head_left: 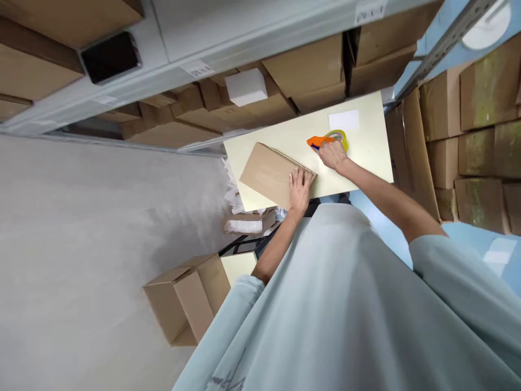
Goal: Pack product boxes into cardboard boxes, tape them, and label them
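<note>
On the pale yellow table (368, 157) lies a closed cardboard box (266, 174), set at a slant. My left hand (300, 190) rests flat on the right end of its top, fingers stretched out. In my right hand (332, 154) is an orange tape dispenser (317, 142) with a yellow roll of tape (345, 141), the fingers wrapped round it. The dispenser is to the right of the box, apart from it. How the fingers close on its handle is partly hidden by the hand.
A white paper (344, 119) lies behind the dispenser. Shelves (228, 60) with cardboard boxes run along the back. Stacked boxes (480, 141) stand at the right. To the lower left are an open carton (191, 298) and a smaller box (248, 224) with white contents.
</note>
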The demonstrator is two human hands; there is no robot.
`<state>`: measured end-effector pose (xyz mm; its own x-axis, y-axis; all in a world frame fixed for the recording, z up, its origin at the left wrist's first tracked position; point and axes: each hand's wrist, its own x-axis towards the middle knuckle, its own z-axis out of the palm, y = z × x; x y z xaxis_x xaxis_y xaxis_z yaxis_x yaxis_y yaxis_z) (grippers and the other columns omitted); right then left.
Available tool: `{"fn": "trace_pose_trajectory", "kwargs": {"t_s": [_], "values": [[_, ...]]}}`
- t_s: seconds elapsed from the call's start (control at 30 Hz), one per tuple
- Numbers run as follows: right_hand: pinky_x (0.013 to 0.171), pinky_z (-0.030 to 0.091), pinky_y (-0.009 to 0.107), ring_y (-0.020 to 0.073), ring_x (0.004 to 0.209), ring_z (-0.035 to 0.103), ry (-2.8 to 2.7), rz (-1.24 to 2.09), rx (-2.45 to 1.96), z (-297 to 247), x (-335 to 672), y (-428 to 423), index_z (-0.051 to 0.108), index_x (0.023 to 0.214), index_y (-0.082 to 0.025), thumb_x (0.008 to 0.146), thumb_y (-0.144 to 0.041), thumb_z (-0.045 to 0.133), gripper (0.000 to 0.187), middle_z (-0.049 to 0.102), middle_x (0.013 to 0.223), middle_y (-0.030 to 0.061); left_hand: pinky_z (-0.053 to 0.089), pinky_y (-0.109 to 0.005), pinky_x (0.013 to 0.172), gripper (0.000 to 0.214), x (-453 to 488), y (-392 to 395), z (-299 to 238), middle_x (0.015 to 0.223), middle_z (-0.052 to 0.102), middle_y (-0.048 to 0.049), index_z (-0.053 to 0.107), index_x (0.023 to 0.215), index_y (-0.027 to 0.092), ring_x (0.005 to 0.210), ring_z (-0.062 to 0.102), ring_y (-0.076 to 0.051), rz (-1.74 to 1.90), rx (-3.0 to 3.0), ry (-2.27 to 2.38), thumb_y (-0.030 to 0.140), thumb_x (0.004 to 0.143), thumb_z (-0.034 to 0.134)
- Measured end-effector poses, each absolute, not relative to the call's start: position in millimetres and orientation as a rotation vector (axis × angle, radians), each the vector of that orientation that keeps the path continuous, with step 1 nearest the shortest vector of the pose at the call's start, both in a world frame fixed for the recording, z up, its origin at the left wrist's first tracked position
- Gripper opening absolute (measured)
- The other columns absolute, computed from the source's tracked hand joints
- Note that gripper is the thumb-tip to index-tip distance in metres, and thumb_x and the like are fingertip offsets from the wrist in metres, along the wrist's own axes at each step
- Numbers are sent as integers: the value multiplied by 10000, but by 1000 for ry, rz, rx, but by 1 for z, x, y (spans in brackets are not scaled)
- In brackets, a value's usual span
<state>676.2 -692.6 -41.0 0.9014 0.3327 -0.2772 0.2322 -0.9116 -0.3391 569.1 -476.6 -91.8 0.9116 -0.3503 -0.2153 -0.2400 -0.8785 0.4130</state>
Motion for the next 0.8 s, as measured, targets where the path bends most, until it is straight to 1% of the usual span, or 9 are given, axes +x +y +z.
{"fn": "trace_pose_trajectory", "kwargs": {"t_s": [0.07,0.1,0.2,0.27,0.33,0.43,0.57,0.67,0.8], "values": [[1104,520,563,439,1258,742,-272,614,-2797,-13,683,-686,774,1244,56,1119,-204,428,450,781,1310,362,156,-677,1483,550,567,-476,-87,1783,522,-205,668,1555,178,1788,294,-338,-351,2678,-473,39,1055,485],[1119,517,553,445,1268,740,-266,602,-2840,3,687,-685,776,1261,51,1130,-257,451,467,776,1336,364,192,-682,1474,520,568,-475,-83,1760,547,-214,676,1536,172,1767,345,-357,-309,2654,-484,59,1050,532],[1113,540,499,440,1256,756,-222,478,-2845,52,696,-682,758,1323,24,1162,-440,472,569,780,1360,352,368,-670,1409,514,580,-477,-64,1654,632,-243,644,1547,165,1660,515,-387,-63,2504,-462,240,1042,704],[1020,584,458,418,1175,794,-103,419,-2807,82,705,-676,720,1400,-26,1175,-532,440,621,816,1299,301,484,-611,1341,597,604,-482,-42,1659,620,-244,565,1628,173,1617,560,-365,207,2393,-400,316,1063,694],[966,600,459,425,1128,811,-75,318,-2758,110,721,-665,626,1524,-44,1174,-565,426,659,835,1236,273,482,-588,1344,646,642,-486,-11,1679,605,-228,499,1688,196,1618,556,-347,438,2311,-412,336,1079,662],[973,603,483,438,1120,810,-205,110,-2684,156,761,-640,491,1618,-17,1160,-475,443,649,831,1216,274,418,-569,1391,670,712,-486,48,1724,565,-218,461,1726,203,1648,521,-338,657,2234,-426,304,1080,608],[1143,542,535,445,1253,759,-495,-87,-2645,204,829,-613,535,1522,39,1106,-276,453,528,771,1352,332,344,-577,1434,663,787,-477,107,1760,538,-201,512,1702,194,1694,455,-356,728,2204,-396,329,1060,603],[1240,467,575,454,1319,731,-524,-53,-2731,214,874,-604,577,1483,67,1055,-177,485,502,740,1413,363,353,-578,1434,620,804,-470,119,1728,592,-168,543,1684,209,1696,457,-347,725,2225,-374,364,1084,563],[1294,410,585,453,1368,700,-515,29,-2838,200,911,-603,624,1452,106,997,-149,544,528,733,1417,383,379,-563,1425,572,773,-464,96,1704,621,-163,558,1676,211,1687,479,-324,760,2224,-307,355,1126,495]]}}
